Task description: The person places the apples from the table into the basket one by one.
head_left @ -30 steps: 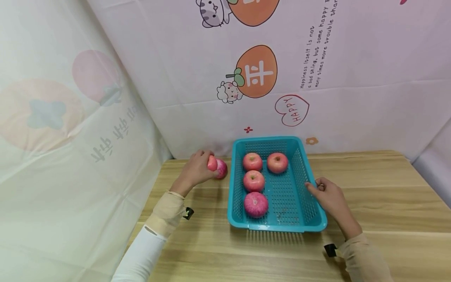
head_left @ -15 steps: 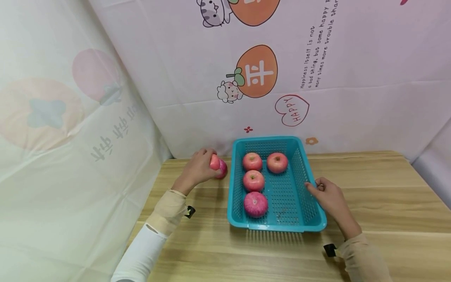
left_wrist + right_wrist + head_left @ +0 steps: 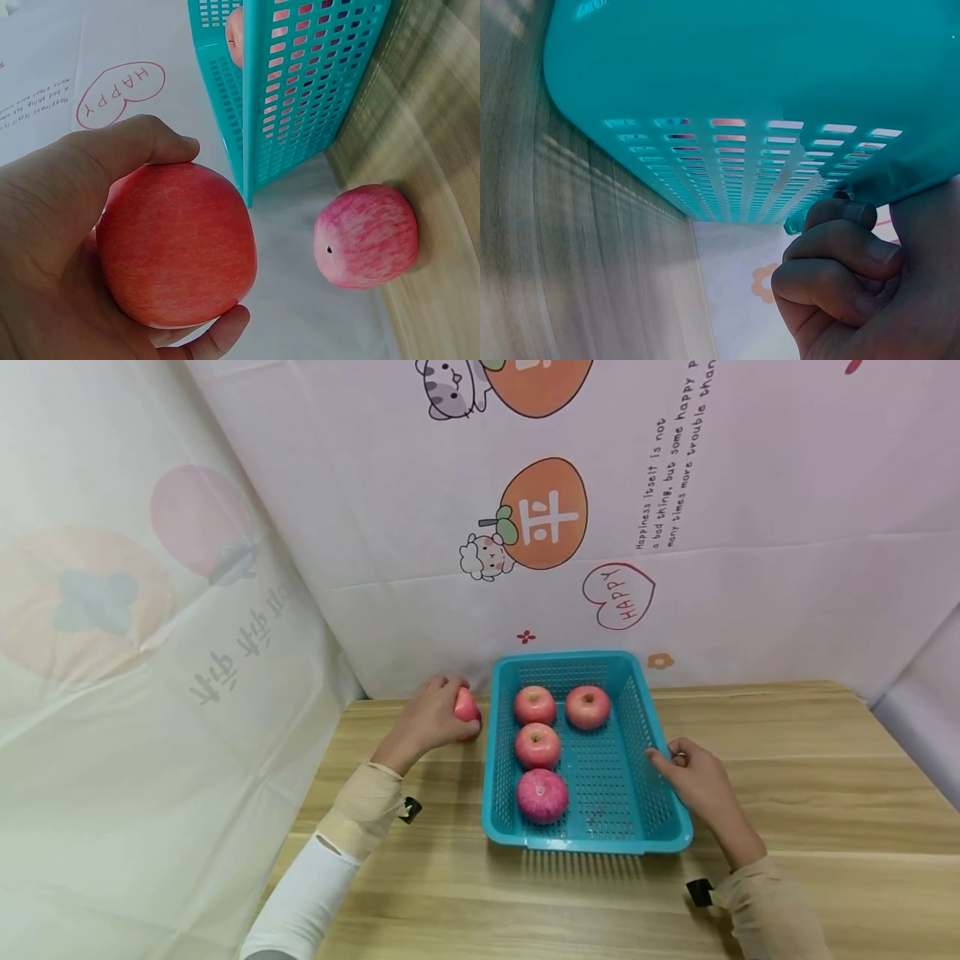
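Head view gives me the layout: my left hand wraps its fingers and thumb round a red apple, just left of the teal plastic basket on the wooden table. The left wrist view confirms that grip, the apple cupped in my palm, and shows a second, pinker apple lying on the table beside the basket's corner. My right hand pinches the basket's right rim, thumb over the edge; from the right wrist camera I see the fingers curled under that rim. Four apples sit inside, three red ones toward the back and a darker pink apple nearest me.
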Tool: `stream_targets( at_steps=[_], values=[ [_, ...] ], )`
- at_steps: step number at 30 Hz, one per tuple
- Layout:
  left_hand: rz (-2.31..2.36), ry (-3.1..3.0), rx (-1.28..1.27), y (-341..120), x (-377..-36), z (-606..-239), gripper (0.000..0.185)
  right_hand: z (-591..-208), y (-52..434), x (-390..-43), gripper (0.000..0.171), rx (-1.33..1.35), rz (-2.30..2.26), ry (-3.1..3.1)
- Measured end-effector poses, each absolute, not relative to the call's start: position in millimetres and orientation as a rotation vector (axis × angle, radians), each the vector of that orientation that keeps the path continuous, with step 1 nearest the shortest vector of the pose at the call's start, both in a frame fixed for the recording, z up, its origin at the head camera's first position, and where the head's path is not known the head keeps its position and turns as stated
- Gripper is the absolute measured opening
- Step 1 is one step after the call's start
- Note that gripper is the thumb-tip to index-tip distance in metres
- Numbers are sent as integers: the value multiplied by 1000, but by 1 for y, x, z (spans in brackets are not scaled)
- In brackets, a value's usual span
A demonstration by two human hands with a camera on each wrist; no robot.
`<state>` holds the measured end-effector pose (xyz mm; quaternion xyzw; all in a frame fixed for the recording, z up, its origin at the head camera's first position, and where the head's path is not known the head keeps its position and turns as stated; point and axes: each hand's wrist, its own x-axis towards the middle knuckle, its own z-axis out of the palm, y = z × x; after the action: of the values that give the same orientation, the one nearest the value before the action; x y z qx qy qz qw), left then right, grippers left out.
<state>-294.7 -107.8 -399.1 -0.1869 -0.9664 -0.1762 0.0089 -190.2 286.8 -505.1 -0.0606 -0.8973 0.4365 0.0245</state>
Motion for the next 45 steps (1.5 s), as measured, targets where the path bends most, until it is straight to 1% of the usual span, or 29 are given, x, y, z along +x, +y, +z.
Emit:
stream_targets(
  at_steps=[9, 17, 36, 43, 45],
  values=[
    [-527, -3015, -604, -101, -296, -400, 60, -505, 286, -191, 46, -182, 1343, -2765],
    [-571, -3011, -621, -95, -295, -399, 67, -506, 286, -190, 45, -176, 1338, -2756],
    [-576, -3024, -643, -78, -296, -399, 65, -507, 287, -192, 47, -183, 1335, -2756],
    [-579, -3019, -680, -71, -297, -398, 72, -507, 287, -192, 47, -175, 1327, -2755],
    [-571, -3016, -690, -69, -298, -398, 71, -508, 287, -192, 47, -174, 1325, -2756]
  ],
)
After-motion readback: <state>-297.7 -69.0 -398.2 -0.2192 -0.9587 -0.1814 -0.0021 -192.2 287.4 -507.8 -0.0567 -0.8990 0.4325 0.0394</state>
